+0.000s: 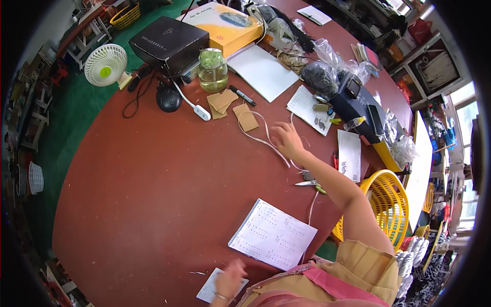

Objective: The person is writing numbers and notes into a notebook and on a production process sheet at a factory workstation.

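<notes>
- The person's right hand (288,141) reaches out over the red-brown table (153,169), just beside the white cord (279,152); its fingers look bent, but whether they grip the cord or only hover near it cannot be told
- The left hand (231,279) is blurred above the small sheet (207,290) near the table's close edge; how wide its fingers stand, and whether they hold anything, cannot be made out
- The white cord lies in a loose loop left of the right hand, with part of it across a brown card (249,121); a tug on it could drag that card or pull the loop into a knot
- The scissors (307,182) lie beside the right forearm with the blade showing; a careless sweep back could bring skin against the blade, or knock them along the table
- The large written sheet (273,234) lies close to the person's body; leaning in could crease it or push it askew
- The small sheet sits partly under the left hand in this view; a brush of the wrist might send it off the edge
- The clear jar (213,82) stands upright beyond the cards, so a long reach that way could tip it and spill its contents
</notes>
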Action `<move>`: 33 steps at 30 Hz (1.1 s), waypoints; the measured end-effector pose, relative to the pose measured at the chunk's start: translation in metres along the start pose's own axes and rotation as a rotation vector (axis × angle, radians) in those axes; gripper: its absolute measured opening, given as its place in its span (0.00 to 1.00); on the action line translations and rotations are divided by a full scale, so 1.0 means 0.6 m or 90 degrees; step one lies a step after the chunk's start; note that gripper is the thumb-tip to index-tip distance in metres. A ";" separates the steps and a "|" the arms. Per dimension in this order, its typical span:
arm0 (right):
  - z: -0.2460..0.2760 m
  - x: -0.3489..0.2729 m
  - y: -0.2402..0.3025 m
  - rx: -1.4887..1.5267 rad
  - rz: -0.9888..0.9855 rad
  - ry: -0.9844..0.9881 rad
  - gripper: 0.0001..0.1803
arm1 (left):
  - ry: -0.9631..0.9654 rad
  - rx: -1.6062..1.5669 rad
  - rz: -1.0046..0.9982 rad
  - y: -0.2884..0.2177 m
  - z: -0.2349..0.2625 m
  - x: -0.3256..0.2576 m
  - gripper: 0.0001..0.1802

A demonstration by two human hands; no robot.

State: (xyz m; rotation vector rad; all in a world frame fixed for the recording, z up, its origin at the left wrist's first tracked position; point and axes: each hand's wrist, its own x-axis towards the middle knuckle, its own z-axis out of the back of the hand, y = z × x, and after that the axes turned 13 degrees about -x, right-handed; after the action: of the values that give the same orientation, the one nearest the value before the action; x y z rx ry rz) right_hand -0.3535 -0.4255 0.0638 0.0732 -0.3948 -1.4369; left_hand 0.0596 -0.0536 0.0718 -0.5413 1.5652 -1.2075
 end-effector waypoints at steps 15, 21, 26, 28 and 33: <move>0.040 0.569 0.228 0.149 0.271 0.107 0.12 | -0.649 0.544 0.172 -0.161 0.211 0.511 0.40; -0.115 0.652 0.323 1.013 -0.639 0.305 0.35 | -0.660 0.509 0.147 -0.164 0.208 0.526 0.40; -0.073 0.666 0.368 0.993 -0.584 0.152 0.33 | -0.678 0.509 0.148 -0.158 0.216 0.513 0.39; -0.046 0.676 0.368 1.025 -0.537 0.140 0.32 | -0.683 0.503 0.150 -0.159 0.218 0.510 0.39; 0.032 0.725 0.315 1.136 -0.282 0.035 0.27 | -0.700 0.497 0.102 -0.163 0.215 0.520 0.39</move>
State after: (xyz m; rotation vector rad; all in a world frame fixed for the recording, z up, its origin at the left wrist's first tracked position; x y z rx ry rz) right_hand -0.1447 -0.8175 0.2309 1.6917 -1.5667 -1.0554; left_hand 0.0420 -0.4014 0.0242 -0.4122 0.1664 -0.9973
